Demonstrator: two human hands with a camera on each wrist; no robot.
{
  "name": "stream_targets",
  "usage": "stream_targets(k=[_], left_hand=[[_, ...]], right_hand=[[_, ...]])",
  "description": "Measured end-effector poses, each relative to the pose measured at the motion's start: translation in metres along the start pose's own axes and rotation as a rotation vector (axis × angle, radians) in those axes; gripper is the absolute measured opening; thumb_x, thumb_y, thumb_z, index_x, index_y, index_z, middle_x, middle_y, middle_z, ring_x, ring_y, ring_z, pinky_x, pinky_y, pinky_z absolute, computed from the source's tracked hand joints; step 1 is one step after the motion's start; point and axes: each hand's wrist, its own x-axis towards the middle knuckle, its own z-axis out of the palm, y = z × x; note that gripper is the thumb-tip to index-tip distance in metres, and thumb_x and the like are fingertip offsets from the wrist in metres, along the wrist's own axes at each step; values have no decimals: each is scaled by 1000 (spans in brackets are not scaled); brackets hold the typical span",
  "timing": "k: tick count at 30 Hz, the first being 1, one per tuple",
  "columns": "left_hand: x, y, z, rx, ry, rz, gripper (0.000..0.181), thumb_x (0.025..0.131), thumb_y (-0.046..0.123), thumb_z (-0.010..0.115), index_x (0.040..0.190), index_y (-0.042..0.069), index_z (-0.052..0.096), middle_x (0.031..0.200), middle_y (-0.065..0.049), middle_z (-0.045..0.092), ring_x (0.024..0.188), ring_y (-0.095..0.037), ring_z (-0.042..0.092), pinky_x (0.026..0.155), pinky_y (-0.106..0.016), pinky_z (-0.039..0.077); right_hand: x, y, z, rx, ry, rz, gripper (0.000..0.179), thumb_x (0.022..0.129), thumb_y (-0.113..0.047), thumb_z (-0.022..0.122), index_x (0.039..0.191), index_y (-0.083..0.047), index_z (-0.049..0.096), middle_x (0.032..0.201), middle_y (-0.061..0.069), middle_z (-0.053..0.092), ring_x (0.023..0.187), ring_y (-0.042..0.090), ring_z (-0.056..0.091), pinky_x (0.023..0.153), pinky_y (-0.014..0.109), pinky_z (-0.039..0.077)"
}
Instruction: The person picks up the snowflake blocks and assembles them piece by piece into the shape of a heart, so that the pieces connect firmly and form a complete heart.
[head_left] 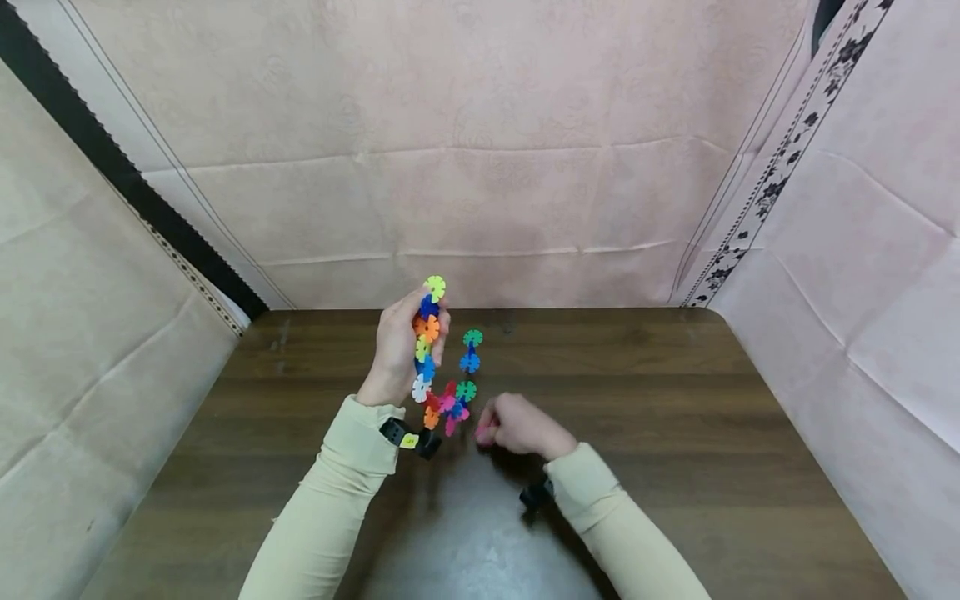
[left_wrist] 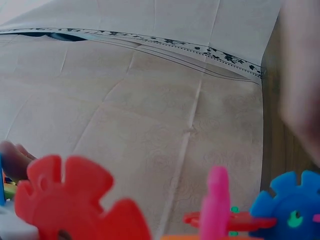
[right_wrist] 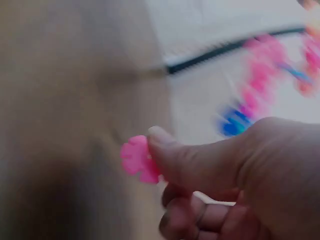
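My left hand (head_left: 392,350) holds a chain of colourful notched plastic discs, its fingers behind the upper part. A yellow-green disc (head_left: 435,288) tops the chain, with blue, orange and white discs (head_left: 422,388) below. At the lower end, red, pink and blue discs bend toward the right, and a green disc (head_left: 472,337) tops the short right-hand side. The left wrist view shows a red disc (left_wrist: 70,195) and a blue disc (left_wrist: 290,205) up close. Between thumb and fingers, my right hand (head_left: 521,425) pinches a single pink disc (right_wrist: 136,157), just right of the chain's lower end.
Both hands are over a brown wooden table (head_left: 637,375). Pale cloth (head_left: 480,208) hangs behind its far edge, and more cloth (head_left: 862,275) flanks the right side. A wrist camera (head_left: 412,437) is strapped to the left wrist, another (head_left: 535,493) to the right.
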Motion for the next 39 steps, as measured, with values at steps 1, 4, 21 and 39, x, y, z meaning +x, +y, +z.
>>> stream_targets(k=[1,4,21,39], left_hand=[[0,0,0,1,-4,1,37,104,32,43,92,2,60,65,-5,58,38,-15,50,41,-21,45],[0,-1,1,1,-21,-2,37,105,32,42,92,2,59,64,-5,58,39,-15,50,41,-21,46],[-4,-36,25,75,-146,-87,41,103,34,45,90,-1,62,60,-6,56,37,-14,48,39,-22,44],[-4,-35,33,107,-219,-110,37,104,30,45,90,0,62,62,-7,57,37,-14,46,37,-22,43]], right_hand=[[-2,0,-11,10,32,5,6,92,-9,66,87,-13,68,79,-5,65,68,14,58,61,30,51],[-8,1,-42,65,157,18,8,95,-12,63,89,-13,68,84,-3,67,74,17,60,66,32,51],[-19,-49,-104,590,684,-385,23,98,-9,57,117,3,61,100,16,65,83,31,61,64,22,50],[-32,-80,-110,510,662,-480,18,97,1,54,108,8,66,95,20,65,81,28,58,70,23,52]])
